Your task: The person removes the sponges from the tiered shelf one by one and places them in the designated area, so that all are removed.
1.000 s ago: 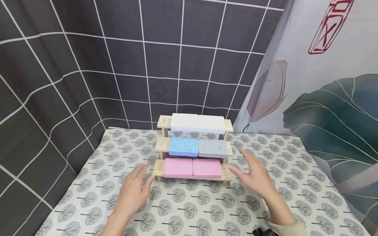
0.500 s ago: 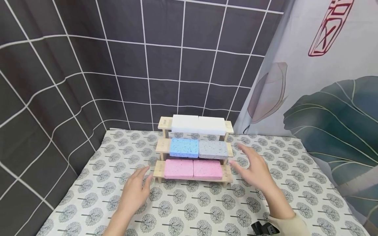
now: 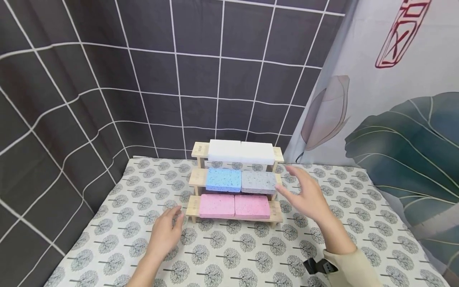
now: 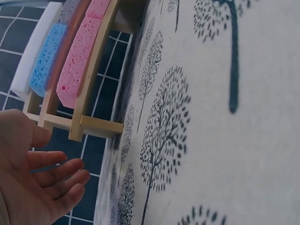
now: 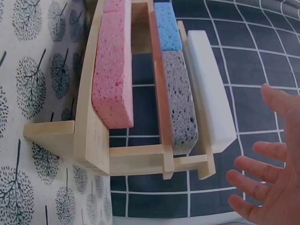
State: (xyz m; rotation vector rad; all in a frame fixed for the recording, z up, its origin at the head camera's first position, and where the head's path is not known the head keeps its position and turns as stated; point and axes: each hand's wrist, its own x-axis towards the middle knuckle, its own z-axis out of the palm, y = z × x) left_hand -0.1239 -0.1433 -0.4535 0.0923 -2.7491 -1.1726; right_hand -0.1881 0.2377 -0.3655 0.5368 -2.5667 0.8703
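A three-step wooden rack stands on the table. On its lowest step lie two pink sponges, side by side. The middle step bears a blue sponge and a grey sponge. Two white sponge-like blocks sit on the top step. My left hand, empty with fingers loosely bent, is left of the lowest step. To the right of the rack my right hand is spread, its thumb near the grey sponge's right end. In the right wrist view that hand holds nothing and is apart from the rack.
A tree-patterned cloth covers the table. Behind and to the left hangs a dark curtain with white grid lines. A pale curtain with leaf and flower prints hangs at the right. A black device is at the right sleeve.
My right hand has moved forward and slightly left, toward the grey sponge's end. The left hand has drawn back slightly. The rack and sponges stay in place.
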